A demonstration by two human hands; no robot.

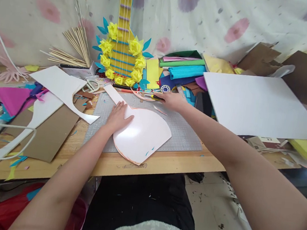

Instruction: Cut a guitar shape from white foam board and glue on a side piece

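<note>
A white foam-board cut-out [143,132] with a rounded body and a narrow neck lies on the grey cutting mat [186,136]. Orange lines run along part of its edge, and its lower tip reaches over the mat onto the wood. My left hand [118,118] rests on it where neck and body meet, fingers and thumb spread. Beyond the cut-out, at the mat's far edge, my right hand [171,100] has its fingers closed on a yellow and black utility knife [156,97]. Thin curved offcuts [140,95] lie beside the knife.
A yellow paper guitar [122,58] with paper flowers stands against the curtain. White board scraps [59,83] and brown cardboard [55,137] lie left. A large white board [259,104] occupies the right. Wooden sticks [78,46] and rolled coloured paper [187,71] stand behind.
</note>
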